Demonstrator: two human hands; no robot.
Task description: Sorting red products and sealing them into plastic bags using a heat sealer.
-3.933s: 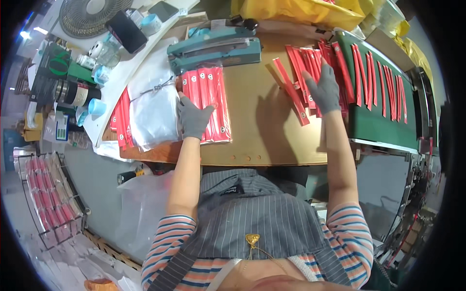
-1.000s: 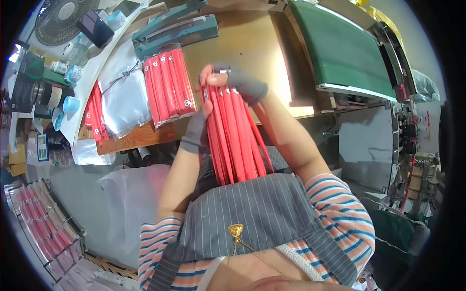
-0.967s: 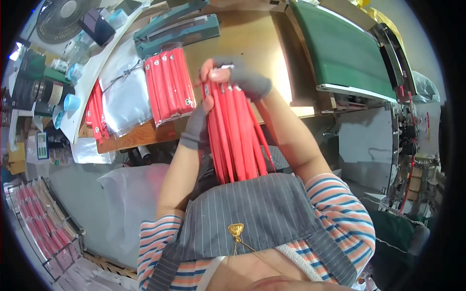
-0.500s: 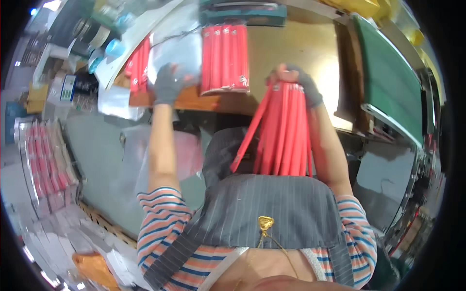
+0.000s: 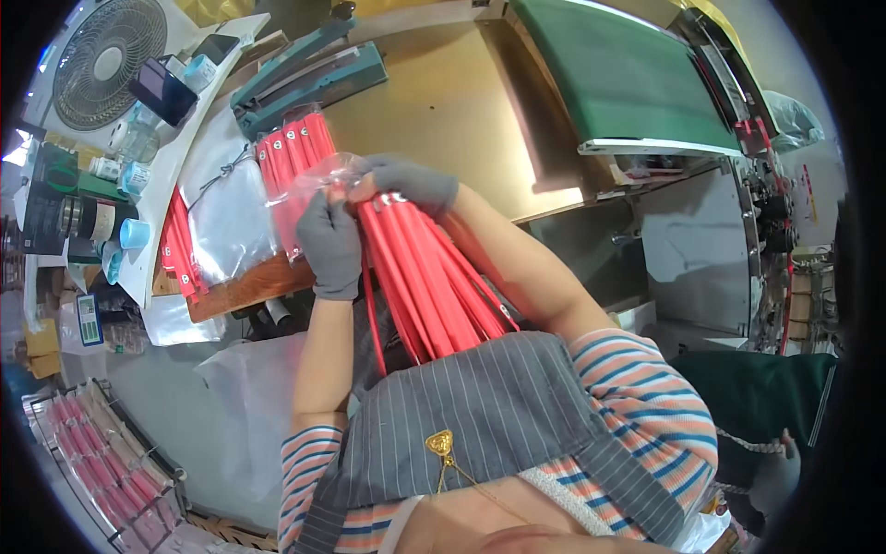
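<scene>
A fanned bundle of long, slim red packets (image 5: 429, 286) hangs from my right hand (image 5: 406, 185), which wears a grey fingerless glove and is closed round the top ends. The lower ends reach down to my apron. My left hand (image 5: 330, 245), gloved alike, is closed beside it, fingertips pinching a clear plastic bag (image 5: 323, 177) near the bundle's top. Just behind the hands lies a bagged row of similar red packets (image 5: 293, 148). Flat clear bags (image 5: 231, 217) are stacked on the wooden bench edge (image 5: 249, 289) to the left, with more red packets (image 5: 180, 245) beside them.
A teal bar sealer (image 5: 314, 83) stands at the back of the golden-brown worktop (image 5: 443, 102). On the right is a green conveyor belt (image 5: 628, 74). A white shelf at left bears a fan (image 5: 109, 65), a phone (image 5: 163, 90) and bottles. A wire rack (image 5: 111, 471) holds packed red goods.
My view has turned, so the bench lies further left. My hands, apart before, are now together at the bundle's top. The left has taken hold of a clear bag.
</scene>
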